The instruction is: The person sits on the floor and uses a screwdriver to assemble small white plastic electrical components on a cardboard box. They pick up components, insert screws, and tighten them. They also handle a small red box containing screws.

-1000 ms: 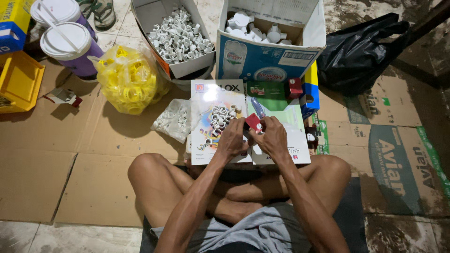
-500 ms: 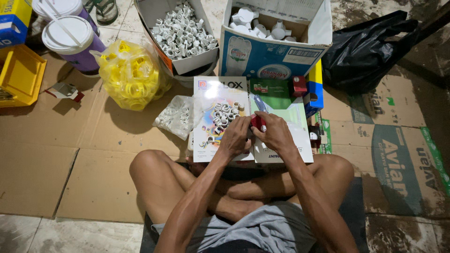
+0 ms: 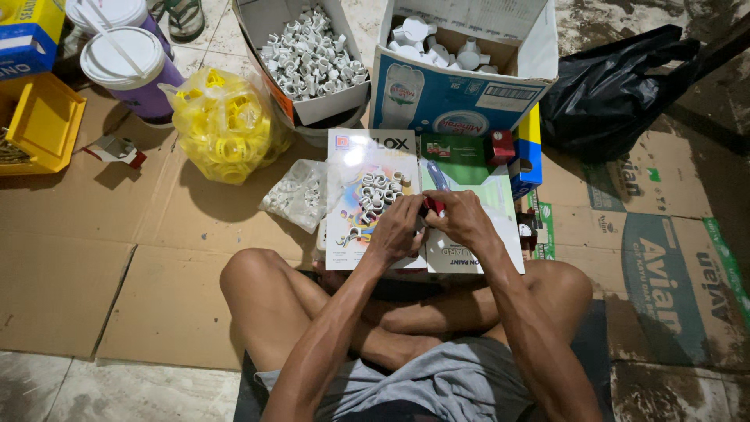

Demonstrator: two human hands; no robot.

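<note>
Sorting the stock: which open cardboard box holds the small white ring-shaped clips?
The left cardboard box, beside the yellow bag; the blue-fronted box holds larger white fittings.

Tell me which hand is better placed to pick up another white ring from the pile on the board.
Left. The left hand lies right beside the pile of white rings, while the right hand is farther off, gripping the small red part.

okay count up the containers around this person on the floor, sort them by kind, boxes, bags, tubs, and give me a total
Open cardboard boxes: 2, one of white clips, one of white fittings
Plastic bags: 3, yellow, clear, black
Purple lidded tubs: 2
Yellow bin: 1
Total: 8
</note>
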